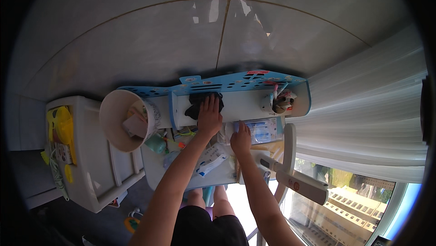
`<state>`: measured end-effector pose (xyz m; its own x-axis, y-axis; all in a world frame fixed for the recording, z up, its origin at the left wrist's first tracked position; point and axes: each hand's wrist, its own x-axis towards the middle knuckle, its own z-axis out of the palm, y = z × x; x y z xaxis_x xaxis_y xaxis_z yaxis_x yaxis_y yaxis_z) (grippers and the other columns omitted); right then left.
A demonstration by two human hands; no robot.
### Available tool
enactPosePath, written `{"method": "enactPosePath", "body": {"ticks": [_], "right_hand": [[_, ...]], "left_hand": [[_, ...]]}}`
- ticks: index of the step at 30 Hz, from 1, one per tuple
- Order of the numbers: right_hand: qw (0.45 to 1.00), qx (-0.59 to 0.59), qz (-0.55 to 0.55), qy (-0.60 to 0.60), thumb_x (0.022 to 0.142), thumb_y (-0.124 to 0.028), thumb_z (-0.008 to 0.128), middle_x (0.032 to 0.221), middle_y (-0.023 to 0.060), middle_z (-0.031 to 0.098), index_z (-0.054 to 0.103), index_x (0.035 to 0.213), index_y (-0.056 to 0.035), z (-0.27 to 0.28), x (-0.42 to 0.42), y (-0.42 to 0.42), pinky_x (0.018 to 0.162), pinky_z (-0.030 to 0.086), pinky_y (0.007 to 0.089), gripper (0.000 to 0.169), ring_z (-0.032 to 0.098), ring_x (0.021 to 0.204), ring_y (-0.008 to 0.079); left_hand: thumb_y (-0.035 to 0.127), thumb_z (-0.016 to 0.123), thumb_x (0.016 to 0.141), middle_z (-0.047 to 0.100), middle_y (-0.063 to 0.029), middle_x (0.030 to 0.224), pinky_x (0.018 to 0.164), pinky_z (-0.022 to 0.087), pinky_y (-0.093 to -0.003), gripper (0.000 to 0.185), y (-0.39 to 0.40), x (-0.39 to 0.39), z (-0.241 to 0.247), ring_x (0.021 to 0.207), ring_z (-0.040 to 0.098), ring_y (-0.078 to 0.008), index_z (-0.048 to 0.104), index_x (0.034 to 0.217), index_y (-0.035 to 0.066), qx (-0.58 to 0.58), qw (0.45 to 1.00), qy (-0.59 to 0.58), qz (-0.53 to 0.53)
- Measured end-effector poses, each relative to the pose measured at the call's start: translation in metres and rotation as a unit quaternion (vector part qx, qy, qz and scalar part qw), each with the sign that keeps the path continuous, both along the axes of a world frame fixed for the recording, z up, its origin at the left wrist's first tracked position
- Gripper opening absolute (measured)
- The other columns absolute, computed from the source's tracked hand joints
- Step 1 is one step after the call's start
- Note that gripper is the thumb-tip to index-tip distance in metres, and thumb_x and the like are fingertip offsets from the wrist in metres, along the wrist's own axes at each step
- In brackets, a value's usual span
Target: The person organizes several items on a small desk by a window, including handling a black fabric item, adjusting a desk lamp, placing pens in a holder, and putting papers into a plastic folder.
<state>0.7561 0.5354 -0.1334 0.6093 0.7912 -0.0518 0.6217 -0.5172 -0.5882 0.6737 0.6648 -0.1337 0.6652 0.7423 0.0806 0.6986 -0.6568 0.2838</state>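
Note:
My left hand point(210, 115) lies flat, fingers stretched, on a crumpled black cloth or bag point(196, 104). Beneath that is the white shelf point(242, 101) of a desk organizer with a blue perforated back panel point(235, 82). To the right, my right hand point(241, 140) rests its fingers at the left end of a clear plastic package of blue pens point(264, 131); whether it grips the package is hidden. Just below my hands, a white plastic wrapper with blue marks point(212, 165) lies on the desk point(161, 174).
A pen cup point(272, 104) stands at the shelf's right end. Left of the shelf, a wide paper bucket point(115, 127) holds small boxes. A white plastic cabinet point(92, 164) carries yellow items. A white lamp arm point(289, 144) rises by the desk's right side, near the curtain point(357, 116).

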Motion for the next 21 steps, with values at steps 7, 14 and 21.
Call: {"method": "enactPosePath", "body": {"ticks": [7, 14, 21], "right_hand": [[0.976, -0.163, 0.126, -0.065, 0.078, -0.01, 0.044, 0.144, 0.0087, 0.022, 0.029, 0.135, -0.0083, 0.006, -0.001, 0.032, 0.106, 0.019, 0.0437, 0.059, 0.019, 0.133, 0.0307], [0.948, -0.259, 0.176, -0.05, 0.076, -0.011, 0.045, 0.147, 0.0014, 0.012, 0.021, 0.14, -0.0146, 0.019, 0.007, 0.036, 0.108, 0.016, 0.0444, 0.068, 0.015, 0.135, 0.0244], [0.926, -0.324, 0.188, -0.039, 0.077, -0.015, 0.048, 0.148, -0.0005, 0.01, 0.019, 0.14, -0.0148, 0.038, 0.005, 0.05, 0.108, 0.014, 0.047, 0.069, 0.014, 0.135, 0.0223]], "left_hand": [[0.022, 0.047, 0.082, 0.028, -0.0134, 0.14, 0.105, 0.023, -0.0402, 0.056, 0.01, -0.011, -0.004, 0.128, 0.029, -0.0279, 0.033, 0.132, 0.001, -0.006, 0.998, 0.046, -0.039], [0.021, 0.054, 0.08, 0.034, -0.0201, 0.133, 0.099, 0.033, -0.0422, 0.059, -0.008, -0.051, -0.011, 0.12, 0.035, -0.0368, 0.032, 0.13, -0.003, -0.026, 0.979, 0.001, 0.201], [-0.005, 0.057, 0.067, 0.049, -0.0117, 0.12, 0.09, 0.041, -0.0364, 0.051, -0.033, -0.111, 0.006, 0.106, 0.046, -0.0317, 0.049, 0.117, 0.003, -0.081, 0.99, -0.094, 0.072]]}}
